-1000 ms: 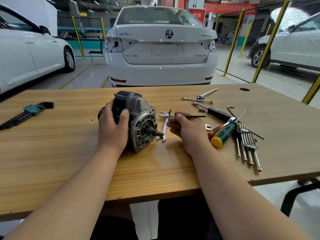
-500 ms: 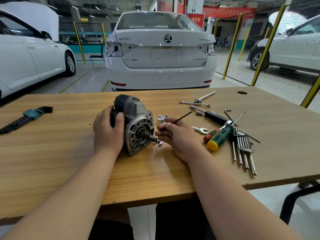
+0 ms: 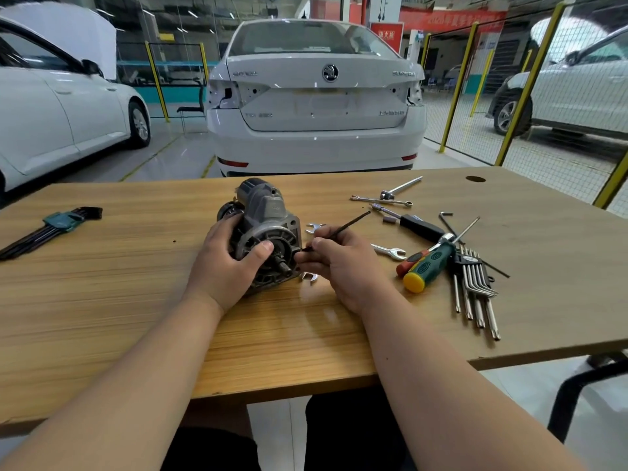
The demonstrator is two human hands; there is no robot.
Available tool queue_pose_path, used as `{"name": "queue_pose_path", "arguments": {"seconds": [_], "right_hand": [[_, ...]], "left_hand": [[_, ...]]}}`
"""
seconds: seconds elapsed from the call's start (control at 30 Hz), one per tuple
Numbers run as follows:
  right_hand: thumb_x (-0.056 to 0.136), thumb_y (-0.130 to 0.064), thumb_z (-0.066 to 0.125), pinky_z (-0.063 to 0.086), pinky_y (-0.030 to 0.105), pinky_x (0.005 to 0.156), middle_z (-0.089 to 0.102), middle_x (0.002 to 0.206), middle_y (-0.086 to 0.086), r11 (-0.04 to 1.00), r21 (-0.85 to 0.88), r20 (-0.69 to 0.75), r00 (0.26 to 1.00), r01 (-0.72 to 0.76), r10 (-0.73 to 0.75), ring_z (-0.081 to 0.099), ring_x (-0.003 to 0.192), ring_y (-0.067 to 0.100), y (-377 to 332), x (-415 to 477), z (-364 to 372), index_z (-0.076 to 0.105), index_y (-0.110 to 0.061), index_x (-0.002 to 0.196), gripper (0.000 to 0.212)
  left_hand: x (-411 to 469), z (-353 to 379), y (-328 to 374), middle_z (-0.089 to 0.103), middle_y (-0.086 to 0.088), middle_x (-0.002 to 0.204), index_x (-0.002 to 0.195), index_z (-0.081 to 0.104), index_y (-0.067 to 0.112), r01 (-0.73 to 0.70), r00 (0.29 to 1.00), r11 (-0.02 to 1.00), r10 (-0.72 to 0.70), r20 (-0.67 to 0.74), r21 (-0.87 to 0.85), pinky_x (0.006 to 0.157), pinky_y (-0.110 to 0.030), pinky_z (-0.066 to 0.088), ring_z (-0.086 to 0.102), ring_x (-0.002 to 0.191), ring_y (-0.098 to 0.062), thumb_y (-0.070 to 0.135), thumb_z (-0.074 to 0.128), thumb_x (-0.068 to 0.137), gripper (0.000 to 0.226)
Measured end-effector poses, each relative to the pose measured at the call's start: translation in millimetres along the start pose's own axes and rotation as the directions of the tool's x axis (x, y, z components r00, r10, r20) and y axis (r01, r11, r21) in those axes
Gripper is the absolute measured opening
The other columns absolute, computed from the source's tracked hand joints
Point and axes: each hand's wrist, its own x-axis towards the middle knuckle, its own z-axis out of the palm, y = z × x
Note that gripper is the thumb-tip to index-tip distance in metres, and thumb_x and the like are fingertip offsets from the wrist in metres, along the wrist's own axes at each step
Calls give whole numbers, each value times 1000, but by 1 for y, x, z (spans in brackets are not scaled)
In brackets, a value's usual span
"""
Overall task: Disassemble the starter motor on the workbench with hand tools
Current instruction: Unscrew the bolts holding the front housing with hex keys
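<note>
Since the earlier frames my right hand has carried the hex key from lying flat over the bench to angled in against the motor, and my left hand has slid round from the motor's side so its thumb now lies across the end face.

The motor sits near the middle of the bench, at about twelve o'clock from me. Its long axis runs away from me and a little to the left, roughly five to eleven o'clock, with the end face and stub shaft pointing back towards me and the dark cylindrical body at the far end.

My left hand is closed round the housing from the nine o'clock side, fingers behind, thumb on the face just beside the shaft. My right hand is curled shut on the key, pinching it near its lower end; the long arm sticks out towards two o'clock. The key's tip meets the rim of the end face at about three o'clock from the shaft, but my fingers hide the tip, so I cannot tell whether it is seated in a bolt head.

The right hand is the working one and is touching the spot; I judge the next move is to seat the key squarely and turn, the left bracing.

An open-end spanner lies just right of my right hand, partly tucked under it.
</note>
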Motion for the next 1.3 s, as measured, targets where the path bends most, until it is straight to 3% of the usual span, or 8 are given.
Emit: {"name": "queue_pose_path", "arguments": {"seconds": [0.27, 0.5, 0.73, 0.87, 1.0, 1.13, 1.23, 1.3], "right_hand": [[94, 5, 51, 56, 26, 58, 65, 78, 8, 1000, 6, 17, 1000, -13, 13, 73, 71, 22, 5, 6, 3, 52, -8, 93, 13], [94, 4, 53, 56, 26, 57, 66, 76, 6, 999, 17, -11, 999, -45, 45, 72, 70, 21, 4, 6, 4, 54, -7, 96, 12], [94, 5, 53, 57, 25, 58, 67, 83, 12, 995, 3, -97, 991, -95, 95, 71, 65, 18, 6, 5, 6, 54, -5, 100, 11], [94, 2, 56, 56, 25, 58, 67, 85, 14, 995, -11, -110, 989, -97, 95, 71, 66, 18, 4, 4, 5, 56, -5, 100, 9], [93, 2, 56, 56, 26, 58, 66, 80, 12, 996, 17, -94, 992, -84, 85, 70, 63, 17, 4, 2, 8, 56, -6, 94, 8], [91, 2, 59, 55, 24, 54, 66, 78, 8, 998, 30, -112, 992, -53, 56, 67, 64, 15, 5, 4, 10, 59, -9, 89, 11], [91, -1, 60, 51, 26, 48, 65, 76, 6, 998, -2, -113, 991, -69, 69, 63, 58, 15, 4, 3, 9, 59, -12, 87, 12], [92, -4, 61, 46, 29, 47, 66, 75, 7, 994, -48, -116, 989, -97, 91, 60, 54, 16, 4, 2, 9, 60, -13, 87, 10]], "left_hand": [[-1, -1, 2, 47, 9, 135, 141, 43, 27, 17, 1000, 999, -17, 4, -30, 103, -36, 42, 47, 122, -11, 56, 62, 71, 78], [-1, 0, 0, 45, 15, 129, 140, 44, 27, 0, 1000, 1000, -1, -7, -26, 95, -30, 39, 46, 117, -8, 42, 69, 84, 64], [-3, 1, 1, 46, 8, 135, 140, 44, 22, -43, 998, 999, 44, -35, 21, 96, -28, 37, 44, 120, -8, 40, 70, 83, 65], [-11, 4, 13, 40, 7, 133, 141, 39, 17, -133, 986, 991, 135, -98, 33, 102, -32, 37, 40, 123, -12, 44, 67, 74, 78], [-13, 12, 32, 30, -7, 151, 146, 33, 12, -245, 956, 950, 269, -113, 192, 113, -33, 26, 26, 139, -23, 34, 75, 75, 85], [-1, 14, 50, 1, 13, 157, 151, 3, 33, -139, 990, 917, 127, 54, 373, 111, -38, 29, 21, 142, -27, 42, 76, 71, 109], [14, 13, 63, -13, 9, 157, 147, -11, 42, -115, 990, 818, 47, 134, 563, 108, -43, 34, 25, 139, -37, 48, 78, 68, 119], [23, 11, 70, -11, 1, 158, 149, -9, 37, -175, 981, 724, 73, 178, 668, 113, -46, 26, 16, 142, -36, 55, 77, 68, 119]]}}
